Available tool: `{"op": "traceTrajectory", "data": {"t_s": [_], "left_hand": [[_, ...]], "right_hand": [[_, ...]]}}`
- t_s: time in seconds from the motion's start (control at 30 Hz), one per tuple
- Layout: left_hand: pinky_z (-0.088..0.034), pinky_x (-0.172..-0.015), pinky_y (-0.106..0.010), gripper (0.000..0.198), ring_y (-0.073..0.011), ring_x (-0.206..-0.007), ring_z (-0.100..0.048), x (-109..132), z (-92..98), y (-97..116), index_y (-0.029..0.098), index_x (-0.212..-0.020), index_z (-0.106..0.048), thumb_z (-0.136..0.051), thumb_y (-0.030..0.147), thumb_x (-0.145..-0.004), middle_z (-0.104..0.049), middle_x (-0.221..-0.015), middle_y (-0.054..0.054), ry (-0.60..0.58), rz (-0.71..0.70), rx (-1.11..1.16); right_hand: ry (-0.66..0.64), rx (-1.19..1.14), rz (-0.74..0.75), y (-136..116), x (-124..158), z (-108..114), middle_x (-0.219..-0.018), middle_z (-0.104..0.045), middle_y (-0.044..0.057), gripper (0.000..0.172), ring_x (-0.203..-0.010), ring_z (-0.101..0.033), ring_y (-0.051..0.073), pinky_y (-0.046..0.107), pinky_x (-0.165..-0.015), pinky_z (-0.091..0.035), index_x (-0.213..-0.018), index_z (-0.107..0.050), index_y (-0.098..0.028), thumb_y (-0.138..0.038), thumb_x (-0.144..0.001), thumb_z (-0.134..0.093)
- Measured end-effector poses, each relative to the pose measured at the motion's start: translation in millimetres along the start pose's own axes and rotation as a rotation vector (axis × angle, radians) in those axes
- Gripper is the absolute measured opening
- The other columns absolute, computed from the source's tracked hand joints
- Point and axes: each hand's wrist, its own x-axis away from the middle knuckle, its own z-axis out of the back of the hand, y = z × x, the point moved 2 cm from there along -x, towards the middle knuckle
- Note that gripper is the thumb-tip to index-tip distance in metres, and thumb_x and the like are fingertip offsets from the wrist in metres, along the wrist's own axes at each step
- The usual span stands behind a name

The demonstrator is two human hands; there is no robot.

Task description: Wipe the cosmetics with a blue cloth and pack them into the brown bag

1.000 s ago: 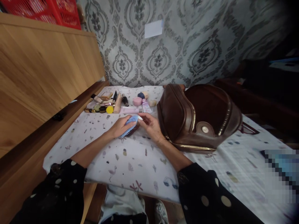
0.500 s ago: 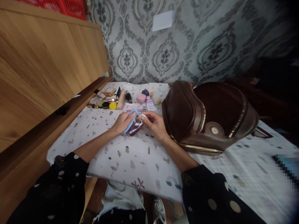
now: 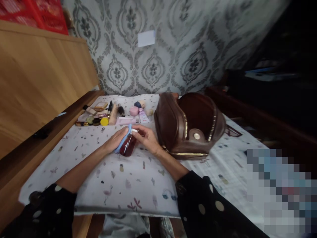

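A small clear bottle of dark red liquid [image 3: 128,147] is held tilted between my hands, over the front middle of the tabletop. My left hand [image 3: 114,140] presses a folded light blue cloth [image 3: 123,140] flat against the bottle's left side. At the top, the fingers of my right hand [image 3: 148,139] pinch the bottle's white cap [image 3: 134,131]. Just beyond my hands lie a pink tube [image 3: 127,121] and a smaller lilac tube [image 3: 143,115]. To the right of my right hand stands an unzipped brown leather bag [image 3: 170,124].
Makeup items, including a yellow-lidded pot [image 3: 104,121], a beige tube [image 3: 113,114] and a pink jar [image 3: 134,110], cluster at the back left. A wooden cabinet [image 3: 47,62] borders the left side. Folded glasses [image 3: 234,131] lie right of the bag.
The view has swung right, so everything sits further left in it. The bottle has turned more upright, showing more of its red side. Both hands keep hold of cloth and cap.
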Motion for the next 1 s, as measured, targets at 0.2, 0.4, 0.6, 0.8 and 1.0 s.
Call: {"op": "traceTrajectory", "data": {"t_s": [0.2,0.4,0.6,0.8,1.0], "left_hand": [[-0.05,-0.08,-0.032,0.062,-0.0242,-0.089,-0.064,-3,-2.2,-5,0.016,-0.097,-0.072,-0.065,0.074,-0.075,-0.072,-0.086,-0.006,0.183,0.003,0.05],[-0.052,-0.067,-0.032,0.062,-0.0256,-0.076,-0.069,0,0.8,-9,0.013,-0.098,-0.073,-0.069,0.07,-0.073,-0.074,-0.079,-0.009,0.119,0.18,0.164],[-0.049,-0.05,-0.029,0.072,-0.027,-0.067,-0.069,5,0.2,-3,0.016,-0.101,-0.072,-0.072,0.077,-0.062,-0.073,-0.074,-0.011,-0.029,0.212,0.253],[-0.043,-0.038,-0.024,0.075,-0.0176,-0.046,-0.059,7,-4.8,6,0.015,-0.114,-0.063,-0.088,0.052,-0.053,-0.07,-0.064,-0.005,0.087,0.228,0.218],[-0.031,-0.026,-0.024,0.078,-0.013,-0.029,-0.044,2,-1.8,5,0.015,-0.111,-0.065,-0.067,0.078,-0.065,-0.068,-0.059,-0.003,0.191,0.154,0.214]], "right_hand": [[-0.071,-0.026,0.042,-1,-1,-4,-0.095,-0.072,0.006,0.044,-0.079,-0.063,0.017,0.03,-0.074,-0.053,-0.107,-0.072,-0.018,-0.052,-0.079,-0.069],[0.049,0.041,0.132,-7,-2,-2,-0.103,-0.07,0.007,0.039,-0.082,-0.061,0.016,0.03,-0.076,-0.052,-0.113,-0.072,-0.017,-0.041,-0.084,-0.065],[0.26,0.141,0.206,-17,-2,8,-0.095,-0.065,0.006,0.035,-0.073,-0.054,0.015,0.029,-0.071,-0.048,-0.109,-0.07,-0.015,-0.039,-0.087,-0.057],[0.371,0.234,0.178,-23,1,12,-0.089,-0.063,0.001,0.024,-0.073,-0.052,0.014,0.026,-0.072,-0.045,-0.1,-0.064,-0.018,-0.036,-0.088,-0.055],[0.361,0.136,0.152,-26,0,9,-0.076,-0.055,-0.003,0.021,-0.069,-0.052,0.014,0.025,-0.067,-0.045,-0.089,-0.056,-0.021,-0.041,-0.085,-0.059]]}}
